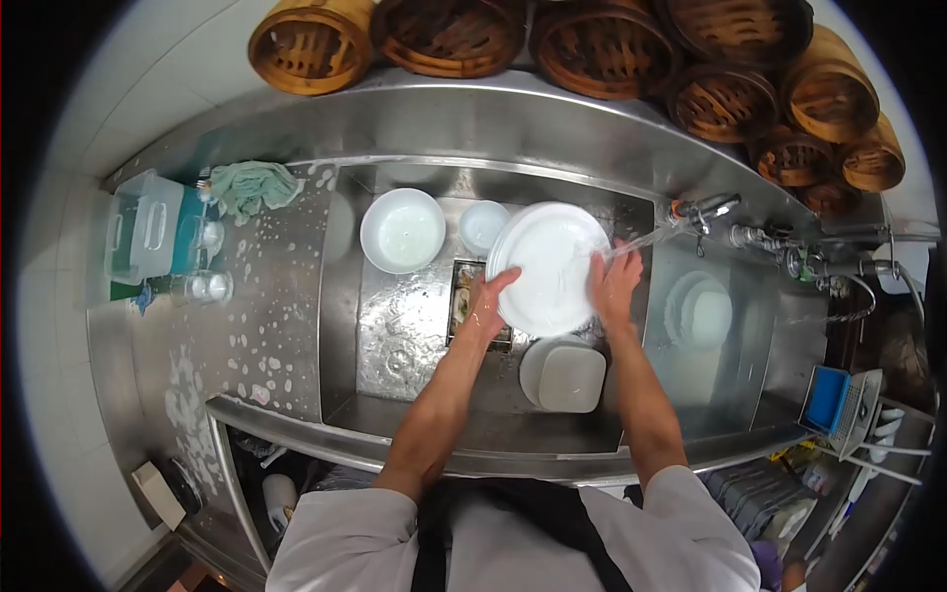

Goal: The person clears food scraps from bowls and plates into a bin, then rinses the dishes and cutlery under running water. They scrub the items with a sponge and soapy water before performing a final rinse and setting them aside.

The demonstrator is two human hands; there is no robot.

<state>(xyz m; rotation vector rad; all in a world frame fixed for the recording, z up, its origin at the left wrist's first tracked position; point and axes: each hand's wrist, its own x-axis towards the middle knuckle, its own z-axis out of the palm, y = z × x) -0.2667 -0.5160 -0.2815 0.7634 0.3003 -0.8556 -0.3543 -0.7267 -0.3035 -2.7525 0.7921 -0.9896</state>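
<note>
Both my hands hold a stack of round white plates above the metal sink basin. My left hand grips the stack's left rim, thumb on top. At the right rim is my right hand, its fingers around the edge. Water from the tap runs onto the top plate beside my right hand. Under and around the stack, the basin holds a large white bowl, a small pale bowl and an off-white rounded-square dish on a white plate. A drain with scraps is partly hidden by my left hand.
White dishes lie under water in the right basin. On the soapy left counter are a green cloth, glasses and a clear tub. Bamboo steamer baskets stand along the back ledge.
</note>
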